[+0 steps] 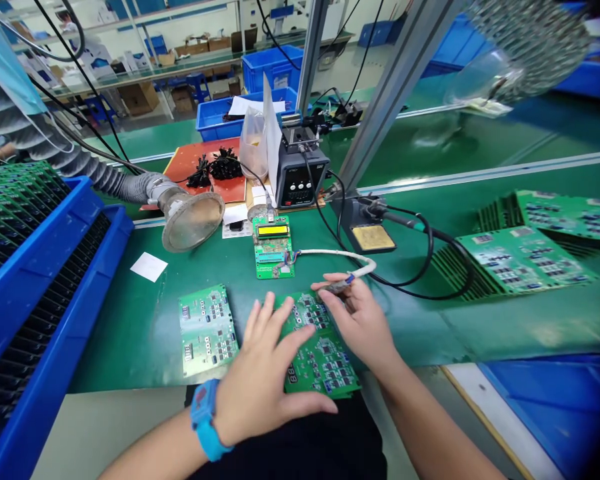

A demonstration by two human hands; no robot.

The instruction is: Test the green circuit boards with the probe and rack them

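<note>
1. Green anti-static tabletop (130, 347) is spread across the view. A blue plastic rack (45, 280) packed with upright green circuit boards is set along its left side, and fanned stacks of green circuit boards (525, 260) are laid on its right.
2. A grey flexible extraction duct with a flared metal mouth (190, 217) is positioned at the far left, and a black soldering station (300, 177) is placed toward the far edge.
3. A green test board with a yellow LCD screen (273, 243) is laid near the middle. A white sheathed cable (330, 253) is run from it toward the right hand.
4. A rectangular green circuit board (207, 330) is laid flat just beside the left hand. A second green circuit board (325, 363) is covered by both hands.
5. The left hand (265, 373) is pressed on that second board, opened wide with the fingers spread. A blue wristband (205, 417) is worn on its wrist.
6. The right hand (357, 320) is closed narrowly, with a small grey cable plug (337, 287) pinched between thumb and fingers just above the second board.
</note>
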